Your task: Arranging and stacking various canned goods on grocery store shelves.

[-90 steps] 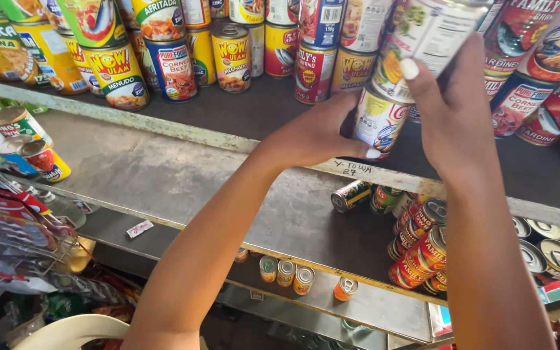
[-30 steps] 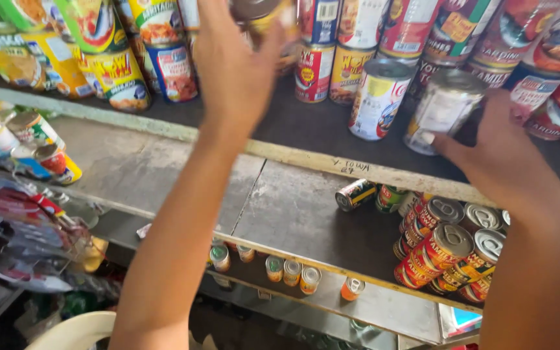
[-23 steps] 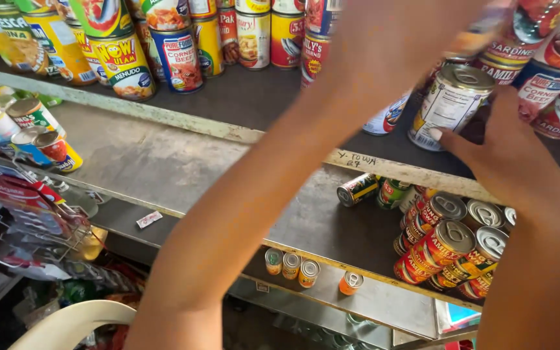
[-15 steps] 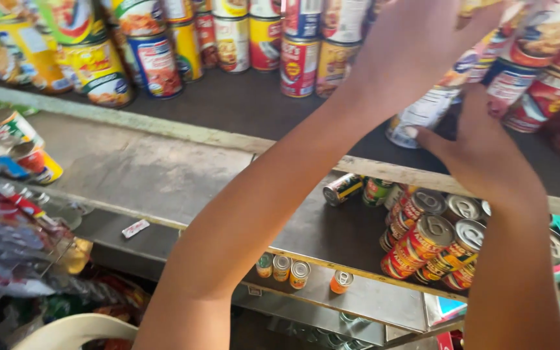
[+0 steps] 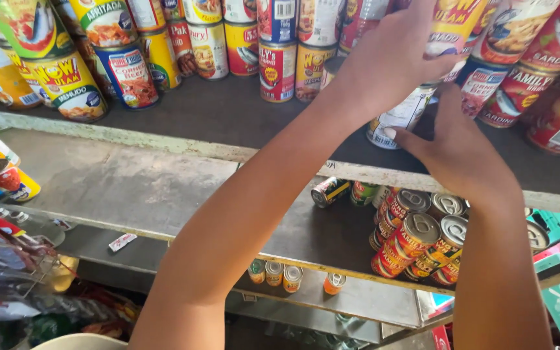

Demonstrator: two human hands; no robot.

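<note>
Clasped around a white-labelled round metal can [image 5: 400, 120] on the dark top shelf [image 5: 228, 116]: left hand [image 5: 393, 55] above, right hand [image 5: 458, 146] beside.

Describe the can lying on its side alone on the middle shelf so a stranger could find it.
Start at the middle shelf, below the top shelf of upright cans. Left of the heap of red cans, near the back, lies the lone can. It is dark with yellow, tipped over, apart from the heap.

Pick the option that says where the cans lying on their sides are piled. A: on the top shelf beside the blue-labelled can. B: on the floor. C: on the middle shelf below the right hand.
C: the pile of red-labelled cans lies on the middle shelf, below the right hand.
</note>
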